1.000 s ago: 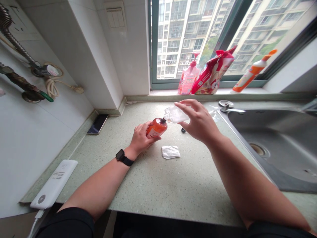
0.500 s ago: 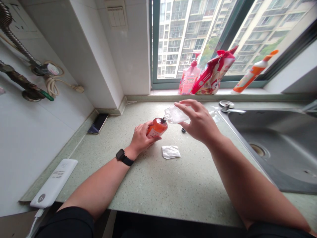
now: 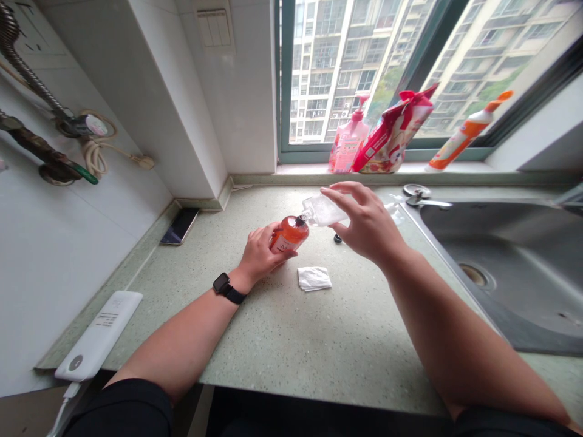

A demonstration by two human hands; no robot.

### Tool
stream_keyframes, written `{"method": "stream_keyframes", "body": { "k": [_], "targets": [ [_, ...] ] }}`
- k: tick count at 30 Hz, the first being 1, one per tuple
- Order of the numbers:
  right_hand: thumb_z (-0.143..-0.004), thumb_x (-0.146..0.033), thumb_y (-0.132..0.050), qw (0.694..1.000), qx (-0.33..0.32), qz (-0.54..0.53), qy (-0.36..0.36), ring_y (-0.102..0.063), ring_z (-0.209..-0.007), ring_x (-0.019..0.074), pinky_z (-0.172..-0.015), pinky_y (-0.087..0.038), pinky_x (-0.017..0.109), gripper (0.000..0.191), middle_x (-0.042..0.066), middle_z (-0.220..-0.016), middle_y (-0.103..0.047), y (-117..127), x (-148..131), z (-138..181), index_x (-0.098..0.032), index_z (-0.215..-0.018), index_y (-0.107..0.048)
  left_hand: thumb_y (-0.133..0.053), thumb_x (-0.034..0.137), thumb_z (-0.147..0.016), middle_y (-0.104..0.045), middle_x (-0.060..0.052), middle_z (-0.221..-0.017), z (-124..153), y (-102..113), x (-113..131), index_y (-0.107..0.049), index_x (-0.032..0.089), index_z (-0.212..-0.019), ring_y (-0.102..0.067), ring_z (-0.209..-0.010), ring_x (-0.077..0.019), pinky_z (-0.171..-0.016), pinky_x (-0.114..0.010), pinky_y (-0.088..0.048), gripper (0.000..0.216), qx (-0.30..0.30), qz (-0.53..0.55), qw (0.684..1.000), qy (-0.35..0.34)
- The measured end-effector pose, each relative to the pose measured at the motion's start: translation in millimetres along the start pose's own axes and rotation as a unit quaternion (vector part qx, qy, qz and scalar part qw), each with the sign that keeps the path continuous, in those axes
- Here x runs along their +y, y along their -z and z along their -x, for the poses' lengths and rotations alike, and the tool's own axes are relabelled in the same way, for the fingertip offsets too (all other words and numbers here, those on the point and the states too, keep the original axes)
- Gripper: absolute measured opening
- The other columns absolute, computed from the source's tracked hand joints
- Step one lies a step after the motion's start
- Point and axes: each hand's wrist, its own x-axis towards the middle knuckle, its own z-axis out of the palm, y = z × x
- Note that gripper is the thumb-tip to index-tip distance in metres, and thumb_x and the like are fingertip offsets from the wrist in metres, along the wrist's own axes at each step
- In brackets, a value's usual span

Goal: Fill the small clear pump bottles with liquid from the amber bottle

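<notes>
My left hand is wrapped round an orange bottle with a white label, tilted to the right above the counter. A dark piece sits at its mouth. My right hand grips a clear bottle, tipped so that its neck points left and meets the mouth of the orange bottle. Whether liquid is flowing between them, I cannot tell. Just below my right fingers, a small black cap lies on the counter. Nearer to me is a folded white tissue.
A steel sink with a tap lever lies at the right. A phone and a white power bank rest at the left. On the windowsill stand a pink pump bottle, a red bag and an orange-and-white bottle.
</notes>
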Motion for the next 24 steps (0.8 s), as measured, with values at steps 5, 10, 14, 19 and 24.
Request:
{"method": "stream_keyframes", "body": {
  "k": [5,10,14,19,24],
  "targets": [
    [-0.09,-0.013,-0.066,1.0,0.0,0.002,0.002,-0.061,-0.131,0.0368,-0.106,-0.055,0.059,0.066,0.013,-0.144,-0.065,0.0,0.1,-0.1,-0.031,-0.153,-0.06,-0.079,0.075,-0.086,-0.076,-0.014,-0.133,-0.5,0.3,0.7,-0.06,0.023,-0.146,-0.071,-0.119,-0.0349,-0.108,-0.052,-0.051,0.082,-0.002,0.003,1.0,0.001],
    [-0.09,-0.013,-0.066,1.0,0.004,0.002,0.001,-0.061,-0.131,0.0366,-0.106,-0.055,0.059,0.066,0.012,-0.143,-0.065,0.5,-1.8,0.0,-0.032,-0.153,-0.059,-0.082,0.072,-0.085,-0.076,-0.013,-0.131,0.0,0.5,0.9,-0.06,0.023,-0.146,-0.071,-0.116,-0.0345,-0.108,-0.052,-0.051,0.082,-0.001,-0.001,1.0,0.003],
    [-0.09,-0.013,-0.067,1.0,0.001,0.006,0.002,-0.061,-0.132,0.0368,-0.107,-0.055,0.059,0.067,0.012,-0.144,-0.065,0.6,-1.3,0.1,-0.032,-0.153,-0.059,-0.083,0.071,-0.085,-0.077,-0.013,-0.131,0.4,0.2,1.2,-0.06,0.022,-0.145,-0.072,-0.117,-0.034,-0.108,-0.052,-0.051,0.08,0.001,-0.002,1.0,0.002],
    [-0.089,-0.012,-0.067,1.0,-0.002,0.006,0.005,-0.061,-0.132,0.037,-0.107,-0.055,0.059,0.069,0.012,-0.145,-0.065,0.4,-0.1,0.3,-0.033,-0.155,-0.058,-0.082,0.071,-0.086,-0.077,-0.013,-0.131,0.0,0.5,2.0,-0.06,0.024,-0.145,-0.072,-0.118,-0.0338,-0.108,-0.052,-0.052,0.079,-0.003,-0.003,1.0,0.001],
    [-0.09,-0.012,-0.066,1.0,-0.006,0.008,0.004,-0.06,-0.133,0.0365,-0.107,-0.054,0.058,0.067,0.012,-0.145,-0.064,0.9,0.0,0.3,-0.031,-0.154,-0.059,-0.082,0.071,-0.086,-0.077,-0.013,-0.131,-0.2,1.1,2.8,-0.06,0.024,-0.145,-0.072,-0.116,-0.0332,-0.107,-0.052,-0.053,0.079,-0.004,-0.006,1.0,-0.001]
  ]
}}
